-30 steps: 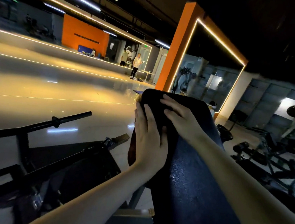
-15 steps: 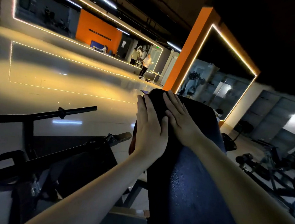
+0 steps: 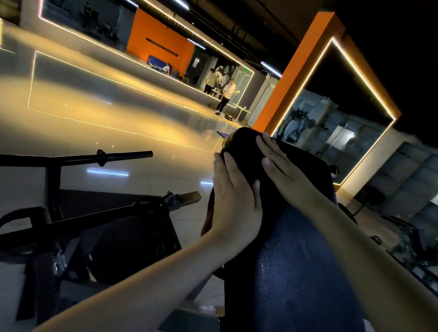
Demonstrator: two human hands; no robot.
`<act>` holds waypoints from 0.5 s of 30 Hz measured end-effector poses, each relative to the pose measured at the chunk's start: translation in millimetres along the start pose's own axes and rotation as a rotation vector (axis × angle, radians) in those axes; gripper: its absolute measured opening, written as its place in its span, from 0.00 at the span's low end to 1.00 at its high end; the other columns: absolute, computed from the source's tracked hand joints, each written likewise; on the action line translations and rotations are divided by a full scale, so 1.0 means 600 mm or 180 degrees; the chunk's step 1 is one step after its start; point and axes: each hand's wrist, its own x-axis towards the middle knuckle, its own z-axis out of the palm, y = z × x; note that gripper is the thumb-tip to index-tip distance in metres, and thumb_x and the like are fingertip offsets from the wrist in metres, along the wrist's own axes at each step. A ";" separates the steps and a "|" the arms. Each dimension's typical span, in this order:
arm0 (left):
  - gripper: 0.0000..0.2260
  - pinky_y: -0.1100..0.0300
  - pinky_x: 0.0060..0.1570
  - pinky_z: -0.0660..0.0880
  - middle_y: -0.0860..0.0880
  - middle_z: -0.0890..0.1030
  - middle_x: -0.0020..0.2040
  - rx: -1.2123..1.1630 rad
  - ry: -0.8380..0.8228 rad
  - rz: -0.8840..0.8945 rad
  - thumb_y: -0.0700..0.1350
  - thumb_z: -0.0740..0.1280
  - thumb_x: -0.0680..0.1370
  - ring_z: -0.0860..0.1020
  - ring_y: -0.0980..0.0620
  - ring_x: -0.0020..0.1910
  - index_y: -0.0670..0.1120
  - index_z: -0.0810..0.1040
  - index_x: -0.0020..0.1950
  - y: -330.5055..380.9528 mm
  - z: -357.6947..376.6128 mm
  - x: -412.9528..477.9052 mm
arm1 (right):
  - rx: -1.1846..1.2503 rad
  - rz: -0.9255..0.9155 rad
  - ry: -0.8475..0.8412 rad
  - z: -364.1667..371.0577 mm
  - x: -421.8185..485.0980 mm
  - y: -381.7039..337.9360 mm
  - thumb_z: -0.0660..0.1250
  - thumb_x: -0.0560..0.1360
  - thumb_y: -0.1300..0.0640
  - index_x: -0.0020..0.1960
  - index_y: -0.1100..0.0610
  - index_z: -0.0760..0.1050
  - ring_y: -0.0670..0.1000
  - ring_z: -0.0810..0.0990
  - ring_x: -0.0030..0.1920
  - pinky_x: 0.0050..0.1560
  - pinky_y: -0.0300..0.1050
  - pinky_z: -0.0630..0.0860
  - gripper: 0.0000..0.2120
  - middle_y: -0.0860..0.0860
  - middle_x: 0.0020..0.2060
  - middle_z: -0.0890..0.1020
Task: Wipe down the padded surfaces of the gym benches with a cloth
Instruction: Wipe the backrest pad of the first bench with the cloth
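Note:
A dark padded bench back [image 3: 301,273] slopes up and away from me in the lower middle of the head view. A dark cloth [image 3: 245,152] lies over its top end. My left hand [image 3: 233,199] lies flat on the cloth at the pad's left edge, fingers straight. My right hand [image 3: 281,168] presses flat on the cloth just to the right, fingers straight and pointing up-left. Both forearms reach in from the bottom. The cloth's edges are hard to tell from the pad in the dim light.
A black barbell bar [image 3: 62,157] on a dark metal frame [image 3: 117,223] stands at the left. More gym machines [image 3: 415,244] fill the right. A glossy floor [image 3: 90,112] stretches ahead; people [image 3: 228,93] stand far off by an orange pillar [image 3: 286,84].
Both hands have stayed flat on the cloth at the top of the pad, sliding a little up it. My view has swung and tilted.

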 end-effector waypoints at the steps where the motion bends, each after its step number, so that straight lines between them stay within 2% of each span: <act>1: 0.33 0.49 0.77 0.48 0.39 0.37 0.78 -0.0081 0.0026 -0.0115 0.47 0.55 0.83 0.41 0.44 0.79 0.37 0.38 0.78 0.004 -0.004 0.019 | 0.0068 0.0014 0.0004 -0.001 0.000 -0.002 0.51 0.84 0.51 0.73 0.41 0.53 0.40 0.45 0.76 0.77 0.47 0.41 0.19 0.36 0.74 0.50; 6: 0.32 0.52 0.77 0.47 0.38 0.40 0.79 -0.0127 0.0111 -0.0246 0.47 0.56 0.83 0.42 0.44 0.79 0.36 0.40 0.78 0.011 -0.010 0.049 | 0.0152 0.0108 0.0041 -0.003 -0.001 -0.014 0.51 0.84 0.52 0.76 0.47 0.56 0.42 0.46 0.77 0.77 0.48 0.43 0.21 0.41 0.77 0.51; 10: 0.32 0.52 0.77 0.47 0.40 0.34 0.78 0.0098 -0.0023 0.0123 0.45 0.55 0.83 0.40 0.45 0.79 0.40 0.36 0.78 -0.004 -0.004 -0.006 | 0.0089 0.0148 0.0063 0.003 -0.006 -0.016 0.52 0.84 0.50 0.77 0.45 0.55 0.41 0.45 0.77 0.77 0.49 0.43 0.22 0.41 0.77 0.50; 13: 0.34 0.49 0.77 0.50 0.41 0.33 0.78 0.0247 0.0011 0.0414 0.42 0.58 0.82 0.41 0.42 0.78 0.43 0.36 0.78 -0.014 0.008 -0.074 | -0.0120 0.0094 0.0054 0.004 -0.006 -0.011 0.54 0.83 0.50 0.77 0.44 0.52 0.42 0.43 0.76 0.77 0.50 0.41 0.23 0.39 0.76 0.48; 15: 0.39 0.52 0.76 0.45 0.40 0.31 0.76 0.0432 -0.0103 0.0499 0.42 0.61 0.80 0.38 0.41 0.78 0.45 0.33 0.77 -0.022 0.015 -0.106 | -0.0172 0.0071 0.0025 0.006 -0.005 -0.011 0.55 0.83 0.50 0.77 0.44 0.51 0.42 0.42 0.76 0.77 0.50 0.40 0.25 0.37 0.74 0.47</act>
